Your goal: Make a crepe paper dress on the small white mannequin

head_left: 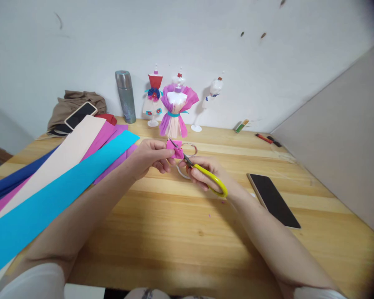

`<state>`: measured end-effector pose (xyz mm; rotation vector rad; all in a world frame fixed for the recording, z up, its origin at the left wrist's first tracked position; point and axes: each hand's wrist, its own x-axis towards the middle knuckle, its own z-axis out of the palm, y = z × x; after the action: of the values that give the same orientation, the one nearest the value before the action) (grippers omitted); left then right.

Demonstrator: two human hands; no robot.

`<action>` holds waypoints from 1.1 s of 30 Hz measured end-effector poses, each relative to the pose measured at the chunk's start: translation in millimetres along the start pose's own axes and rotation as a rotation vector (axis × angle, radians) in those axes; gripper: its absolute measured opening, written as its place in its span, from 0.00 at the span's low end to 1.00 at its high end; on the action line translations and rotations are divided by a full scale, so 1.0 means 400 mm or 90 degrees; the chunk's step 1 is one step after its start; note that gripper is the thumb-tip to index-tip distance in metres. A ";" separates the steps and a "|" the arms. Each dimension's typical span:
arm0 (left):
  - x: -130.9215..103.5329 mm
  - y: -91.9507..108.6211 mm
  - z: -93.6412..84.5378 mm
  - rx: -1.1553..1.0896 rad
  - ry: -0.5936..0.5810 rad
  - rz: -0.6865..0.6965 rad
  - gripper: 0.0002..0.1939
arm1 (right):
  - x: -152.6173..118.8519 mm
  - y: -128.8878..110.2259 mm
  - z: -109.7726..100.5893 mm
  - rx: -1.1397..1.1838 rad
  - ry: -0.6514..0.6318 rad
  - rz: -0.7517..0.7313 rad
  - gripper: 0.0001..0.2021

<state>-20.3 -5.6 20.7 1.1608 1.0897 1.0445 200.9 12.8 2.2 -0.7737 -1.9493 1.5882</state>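
Between the fingers of my left hand [152,155] is a small folded piece of pink crepe paper [173,146]. My right hand [204,170] grips scissors with yellow handles [214,181]. Their blades lie across the pink paper, one blade showing over its face. Just behind the hands, a roll of tape [190,148] lies on the table, partly covered by them. Past it stands a miniature dress form in a purple, pink and cream paper dress [174,112] with a blue sash.
Long crepe paper strips [65,178] cover the table's left side. At the back are a grey thermos [125,97], two other small dress forms [154,99] and a glue stick [242,126]. A dark phone [272,199] lies right; another phone [81,115] rests on brown cloth [60,110].
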 end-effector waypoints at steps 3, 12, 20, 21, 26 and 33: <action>0.000 -0.002 0.000 0.001 -0.002 0.003 0.15 | -0.002 -0.001 0.001 0.001 0.007 0.004 0.27; -0.005 0.015 0.002 0.023 -0.013 0.004 0.13 | -0.002 0.005 -0.001 0.003 0.007 0.004 0.29; -0.007 0.014 -0.002 0.029 -0.017 0.012 0.14 | -0.003 0.004 0.001 -0.005 0.007 0.010 0.27; -0.008 0.015 -0.002 0.025 -0.017 0.013 0.14 | -0.003 0.006 0.001 -0.003 0.007 0.011 0.27; -0.012 0.023 0.001 0.013 0.001 0.014 0.13 | -0.003 0.017 -0.001 -0.001 0.004 -0.002 0.26; -0.013 0.025 0.007 0.012 0.003 0.007 0.11 | -0.003 0.025 0.001 0.010 0.010 -0.027 0.28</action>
<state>-19.2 -10.0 31.3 1.1809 1.1002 1.0471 202.4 13.2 -7.7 -0.7320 -1.9277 1.5667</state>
